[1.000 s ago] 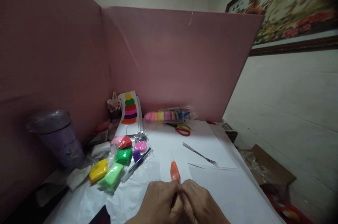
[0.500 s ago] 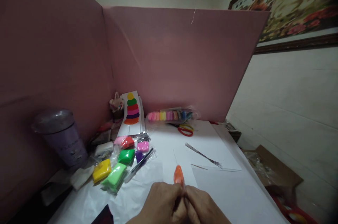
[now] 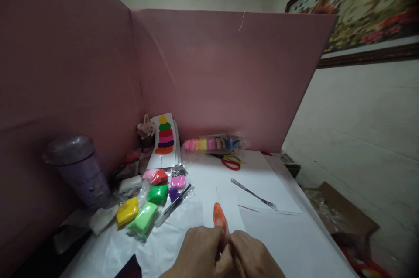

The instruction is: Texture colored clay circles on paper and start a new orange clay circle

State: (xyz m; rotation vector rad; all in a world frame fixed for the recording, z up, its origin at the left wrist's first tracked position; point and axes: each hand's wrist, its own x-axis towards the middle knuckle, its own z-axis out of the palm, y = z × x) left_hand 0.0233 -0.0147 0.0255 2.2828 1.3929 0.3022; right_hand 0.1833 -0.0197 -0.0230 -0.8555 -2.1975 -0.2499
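Observation:
My left hand [image 3: 196, 254] and my right hand [image 3: 253, 256] meet at the bottom centre, fingers pinched together on a small clear packet of orange clay [image 3: 218, 216] that sticks up between them above white paper [image 3: 284, 234]. Both hands are closed on the packet's lower end. Several packets of coloured clay lie to the left: yellow [image 3: 127, 211], light green [image 3: 142, 220], dark green [image 3: 157, 193], red [image 3: 158, 176], pink [image 3: 178, 181].
A metal tool [image 3: 253, 193] lies on the paper to the right. Red scissors [image 3: 231, 162] and a strip of mixed clay pieces [image 3: 211, 143] sit by the pink partition [image 3: 222, 77]. A coloured picture card [image 3: 164, 140] leans there. A purple cup [image 3: 78, 171] stands left.
The view shifted slightly, so the objects sit a little further right in the frame. The orange packet tilted a bit and dipped lower between my fingers; my hands stayed pinched together.

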